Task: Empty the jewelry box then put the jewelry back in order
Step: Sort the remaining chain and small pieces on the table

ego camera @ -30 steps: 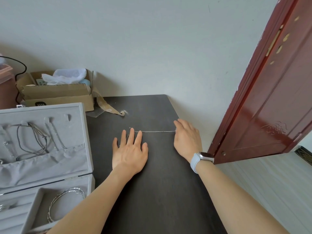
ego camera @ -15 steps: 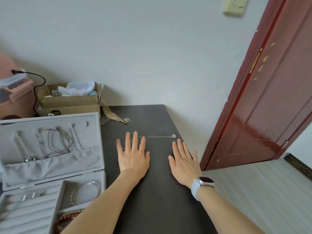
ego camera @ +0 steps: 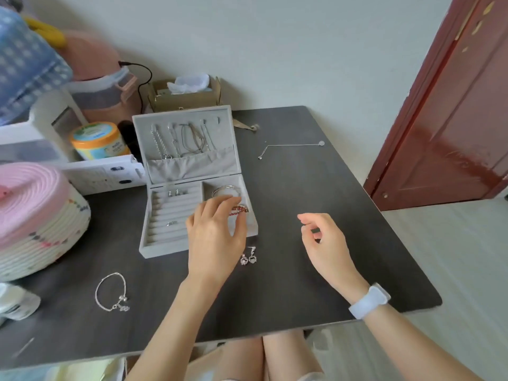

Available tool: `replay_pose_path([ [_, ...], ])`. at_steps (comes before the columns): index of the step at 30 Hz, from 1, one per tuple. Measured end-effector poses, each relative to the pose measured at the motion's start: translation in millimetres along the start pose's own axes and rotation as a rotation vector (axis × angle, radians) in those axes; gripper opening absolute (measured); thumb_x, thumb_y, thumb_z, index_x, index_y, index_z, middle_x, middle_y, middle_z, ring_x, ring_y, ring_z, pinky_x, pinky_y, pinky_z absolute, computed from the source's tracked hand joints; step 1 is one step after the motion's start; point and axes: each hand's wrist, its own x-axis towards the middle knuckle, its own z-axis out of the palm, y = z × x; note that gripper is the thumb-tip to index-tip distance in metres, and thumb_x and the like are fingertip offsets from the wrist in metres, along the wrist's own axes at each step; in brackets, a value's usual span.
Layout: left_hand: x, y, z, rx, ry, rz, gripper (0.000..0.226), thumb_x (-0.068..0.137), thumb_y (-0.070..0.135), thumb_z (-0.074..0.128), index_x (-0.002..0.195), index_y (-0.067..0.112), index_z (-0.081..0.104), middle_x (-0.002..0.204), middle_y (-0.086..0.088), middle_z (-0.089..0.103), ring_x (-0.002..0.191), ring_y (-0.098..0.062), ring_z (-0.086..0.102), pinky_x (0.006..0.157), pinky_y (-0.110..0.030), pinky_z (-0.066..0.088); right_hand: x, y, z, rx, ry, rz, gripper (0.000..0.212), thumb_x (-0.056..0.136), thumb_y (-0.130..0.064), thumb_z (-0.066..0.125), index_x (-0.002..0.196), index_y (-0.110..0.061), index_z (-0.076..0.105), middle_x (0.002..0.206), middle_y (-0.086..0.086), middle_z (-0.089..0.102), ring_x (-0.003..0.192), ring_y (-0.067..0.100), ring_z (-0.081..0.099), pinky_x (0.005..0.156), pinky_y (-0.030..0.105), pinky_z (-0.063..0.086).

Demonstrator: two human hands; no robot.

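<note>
Left hand (ego camera: 217, 229) pinching red beaded bracelet (ego camera: 238, 210) over right-hand compartment of open jewelry box (ego camera: 192, 185); grip narrow, fingertips on beads. Right hand (ego camera: 324, 240) hovering above bench (ego camera: 302, 188), fingers loosely curled, holding nothing. Probable step: lifting bracelet out. Advice: raise straight up, clear of silver bangle (ego camera: 226, 190) behind; set down apart from earrings (ego camera: 248, 257), chain bracelet (ego camera: 112, 292) and necklace (ego camera: 291, 147). Dark matte bench against pale wall; red-brown door (ego camera: 450, 119) at right.

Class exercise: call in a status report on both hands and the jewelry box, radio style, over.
Left hand pinching red bracelet over open jewelry box. Right hand loosely curled, holding nothing. Thin necklace, earrings, chain bracelet out on table. Nothing blocking.
</note>
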Motion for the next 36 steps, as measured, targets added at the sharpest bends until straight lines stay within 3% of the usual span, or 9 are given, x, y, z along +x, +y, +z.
replay_pose_path([
  [4, -40, -25, -12, -0.038, -0.095, -0.087, 0.023, 0.086, 0.017, 0.057, 0.108, 0.016, 0.065, 0.103, -0.003, 0.064, 0.096, -0.026, 0.058, 0.084, -0.044, 0.047, -18, -16, 26, -0.037, -0.129, -0.064, 0.021, 0.086, -0.005, 0.053, 0.103, -0.013, 0.062, 0.087, -0.005, 0.056, 0.084, 0.015, 0.054, 0.070, 0.007, 0.037],
  [7, -52, -36, -12, -0.032, -0.152, -0.141, 0.023, 0.085, 0.013, 0.060, 0.108, 0.014, 0.066, 0.103, -0.003, 0.064, 0.095, -0.024, 0.059, 0.085, -0.039, 0.047, -20, -23, 42, -0.112, -0.193, -0.098, 0.020, 0.087, -0.012, 0.055, 0.106, -0.014, 0.062, 0.088, -0.005, 0.055, 0.084, 0.013, 0.048, 0.071, 0.009, 0.035],
  [13, -49, -32, 1, -0.029, -0.197, -0.200, 0.023, 0.086, 0.026, 0.062, 0.105, 0.017, 0.069, 0.094, 0.000, 0.063, 0.089, -0.023, 0.058, 0.085, -0.038, 0.045, -16, -25, 56, -0.249, -0.177, -0.092, 0.017, 0.085, -0.020, 0.059, 0.099, -0.012, 0.065, 0.094, 0.003, 0.059, 0.093, 0.018, 0.047, 0.079, 0.021, 0.032],
  [18, -43, -28, 13, 0.056, -0.154, -0.219, 0.020, 0.085, 0.033, 0.062, 0.098, 0.022, 0.071, 0.093, 0.001, 0.064, 0.092, -0.018, 0.057, 0.080, -0.031, 0.032, -15, -26, 57, -0.300, -0.172, -0.114, 0.012, 0.086, -0.019, 0.057, 0.087, -0.011, 0.066, 0.091, 0.005, 0.058, 0.091, 0.021, 0.047, 0.080, 0.030, 0.040],
  [23, -41, -25, 13, 0.040, -0.172, -0.186, 0.010, 0.085, 0.022, 0.062, 0.088, 0.019, 0.071, 0.091, 0.001, 0.064, 0.085, -0.020, 0.058, 0.080, -0.031, 0.036, -13, -22, 47, -0.224, -0.205, -0.100, 0.012, 0.088, -0.013, 0.052, 0.081, -0.011, 0.061, 0.084, -0.005, 0.047, 0.085, 0.014, 0.043, 0.068, 0.016, 0.029],
  [26, -40, -17, 8, -0.051, -0.164, -0.105, 0.006, 0.083, 0.017, 0.065, 0.083, 0.015, 0.071, 0.083, 0.004, 0.062, 0.077, -0.017, 0.057, 0.077, -0.032, 0.047, -10, -18, 24, -0.132, -0.165, -0.092, 0.008, 0.088, -0.013, 0.052, 0.082, -0.013, 0.057, 0.082, -0.007, 0.050, 0.077, 0.009, 0.046, 0.066, 0.009, 0.035],
  [29, -23, 5, 5, -0.110, -0.174, -0.005, 0.006, 0.082, 0.015, 0.067, 0.078, 0.014, 0.071, 0.078, 0.006, 0.064, 0.068, -0.010, 0.052, 0.067, -0.010, 0.041, 0, -9, -6, -0.137, -0.105, -0.121, 0.011, 0.086, -0.011, 0.054, 0.078, -0.018, 0.054, 0.077, -0.011, 0.052, 0.073, 0.007, 0.047, 0.064, 0.006, 0.034],
  [32, 9, 29, 19, -0.164, -0.259, 0.006, 0.009, 0.084, 0.016, 0.064, 0.079, 0.014, 0.071, 0.078, 0.004, 0.068, 0.070, -0.012, 0.055, 0.066, -0.011, 0.037, 30, 10, -32, -0.253, -0.112, -0.131, 0.010, 0.086, -0.011, 0.055, 0.078, -0.016, 0.057, 0.078, -0.008, 0.051, 0.073, 0.010, 0.044, 0.062, 0.009, 0.033],
  [36, 57, 45, 62, -0.117, -0.507, 0.003, 0.010, 0.085, 0.021, 0.062, 0.083, 0.017, 0.072, 0.085, 0.002, 0.070, 0.075, -0.011, 0.057, 0.077, -0.021, 0.044, 82, 39, -57, -0.379, -0.159, -0.068, 0.013, 0.086, -0.014, 0.053, 0.075, -0.018, 0.057, 0.076, -0.010, 0.048, 0.069, 0.006, 0.043, 0.066, 0.020, 0.033],
])
